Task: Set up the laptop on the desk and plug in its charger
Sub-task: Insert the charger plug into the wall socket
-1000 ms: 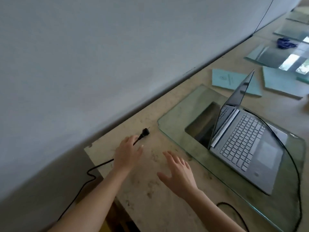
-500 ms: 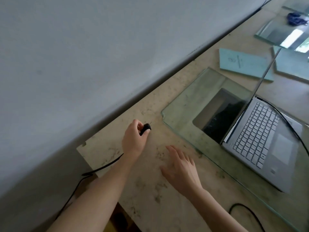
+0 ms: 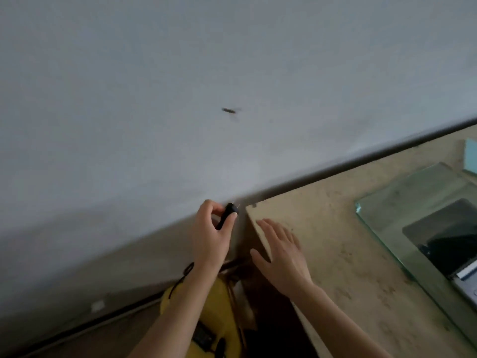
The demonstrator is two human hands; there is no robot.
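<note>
Grey wall (image 3: 154,86) fills most of the view, plain plaster with one small dark mark (image 3: 230,111) on it, too blurred to identify. Down at the bottom left, a pale skirting strip (image 3: 98,316) runs along the foot of that wall.

Moving in, the left hand (image 3: 210,239) is up off the desk, out past its left edge and close to the wall. Thumb and fingers are pinched tight round the black charger plug (image 3: 228,213), whose small prongs point up and right toward the wall. Black cable (image 3: 180,279) trails down from under the wrist, dropping across a yellow object (image 3: 206,324) on the floor below; what that object is cannot be told.

Next, the right hand (image 3: 280,257): wide open, fingers spread, palm down, holding nothing, over the near left corner of the desk (image 3: 335,241). Whether it touches the top or hovers just above is not clear. That desktop is beige and speckled, its back edge tight to the wall.

Further right, a glass sheet (image 3: 402,202) lies flat on the desk, greenish at its edge. On it, cut off by the frame, sits the laptop (image 3: 467,280), only a silver corner showing, with a dark reflection in the glass just behind it. At the far right edge, a sliver of pale blue booklet (image 3: 471,156) rests on the desk beyond the glass.
</note>
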